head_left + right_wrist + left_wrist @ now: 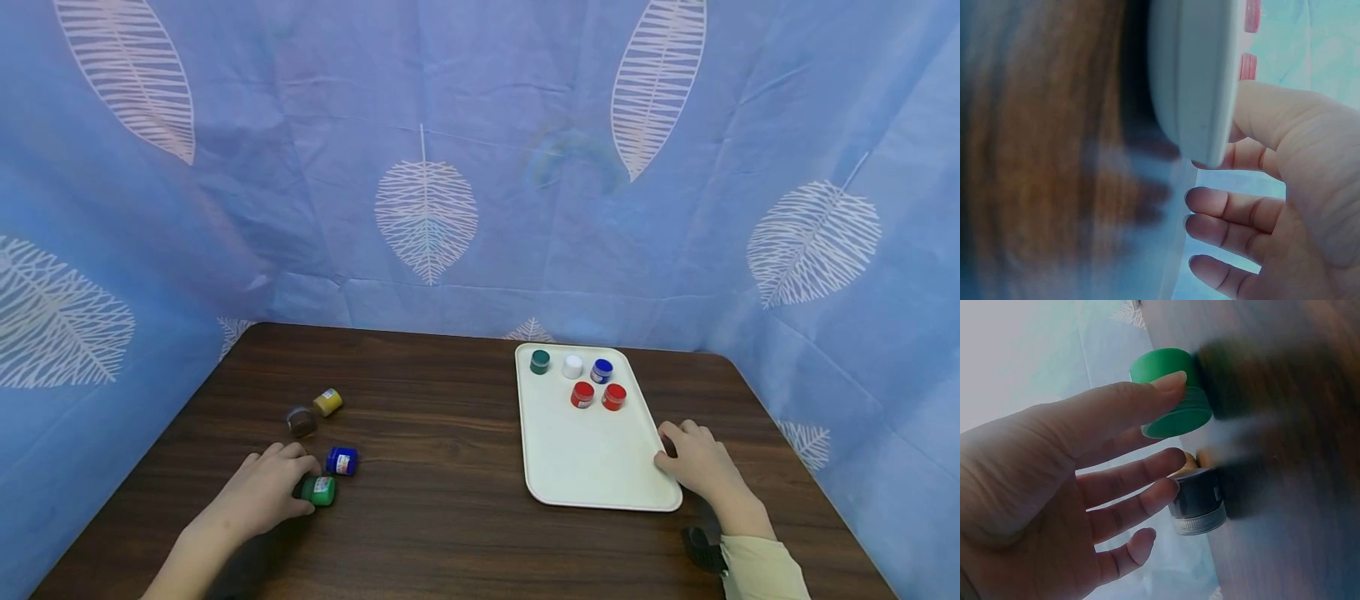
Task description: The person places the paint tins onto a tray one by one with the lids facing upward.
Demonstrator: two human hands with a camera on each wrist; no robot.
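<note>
In the head view, the surface point(427, 400) is dark brown wood grain with rounded far corners, and a blue cloth point(322, 200) printed with white leaves point(426, 212) hangs behind it and at both sides. On its right half lies a white tray point(592, 462) bearing a dark green jar point(539, 362), a white jar point(572, 367), a blue jar point(602, 372) and, nearer, two red jars point(582, 395). Over the left half, the left hand point(266, 492) pinches a green jar point(322, 492), which lies on its side between thumb and index finger. Just beyond it is a labelled blue jar point(342, 461); farther off, a brown jar point(302, 422) and a yellow jar point(327, 402) lie near each other. The right hand point(701, 462), ahead of a pale sleeve point(765, 568), is at the tray's right edge.

In the left wrist view, the surface is blurred. The thumb presses the green jar's near side, with the index finger behind; the other fingers bend loosely, close to a dark jar. Whether they touch that one I cannot tell.

In the right wrist view, the tray's edge sits between thumb and index finger in a light grip, the remaining fingers spread below.
</note>
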